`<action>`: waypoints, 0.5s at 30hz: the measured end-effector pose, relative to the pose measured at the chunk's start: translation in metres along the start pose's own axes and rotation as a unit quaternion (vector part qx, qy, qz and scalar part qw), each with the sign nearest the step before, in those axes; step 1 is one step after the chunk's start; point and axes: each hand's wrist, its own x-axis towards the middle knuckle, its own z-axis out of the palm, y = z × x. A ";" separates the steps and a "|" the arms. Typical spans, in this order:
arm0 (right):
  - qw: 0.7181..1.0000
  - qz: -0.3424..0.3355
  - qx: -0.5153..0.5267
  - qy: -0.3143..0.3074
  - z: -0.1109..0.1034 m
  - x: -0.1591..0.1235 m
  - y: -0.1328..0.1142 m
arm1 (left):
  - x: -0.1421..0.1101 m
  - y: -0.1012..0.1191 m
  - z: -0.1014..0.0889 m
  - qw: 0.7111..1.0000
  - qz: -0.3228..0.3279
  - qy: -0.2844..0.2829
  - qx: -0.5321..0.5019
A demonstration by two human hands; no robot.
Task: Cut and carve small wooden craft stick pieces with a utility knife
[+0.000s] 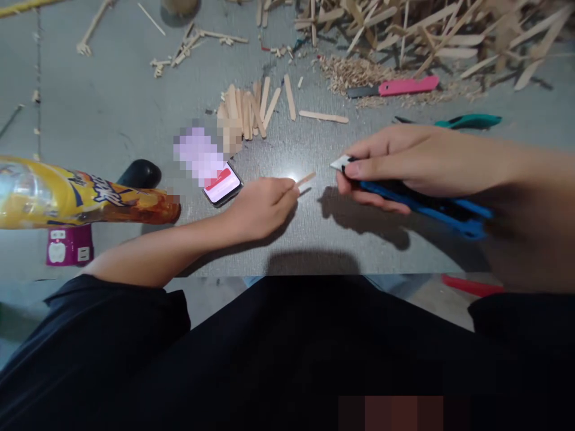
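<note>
Between the fingertips of my left hand, a short wooden stick is pinched, its free end pointing up and right. My right hand is wrapped round a blue and black utility knife. The knife's pale blade points left toward the stick, with a small gap between them. Both hands are just over the grey table. Beyond my left hand lies a cluster of flat craft sticks, and one single craft stick rests to its right.
A lit phone lies beside my left wrist. A yellow drink bottle and a purple socket block are at the left. Behind my right hand are green-handled pliers, a pink knife, wood shavings and heaped sticks.
</note>
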 end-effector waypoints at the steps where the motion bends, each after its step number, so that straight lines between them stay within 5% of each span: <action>1: 0.999 -0.019 -0.018 0.040 0.002 -0.004 0.002 | -0.002 0.002 0.001 1.000 0.003 -0.019 0.009; 7: 0.942 -0.130 -0.236 0.197 0.012 -0.011 0.029 | -0.004 0.003 0.002 0.999 -0.003 -0.037 0.005; 11: 0.892 -0.161 -0.388 0.164 0.012 -0.004 0.041 | 0.002 -0.001 0.000 0.999 -0.025 -0.035 -0.023; 15: 0.836 -0.073 -0.531 0.118 0.020 0.010 0.039 | 0.006 -0.001 -0.003 0.998 -0.020 -0.051 0.004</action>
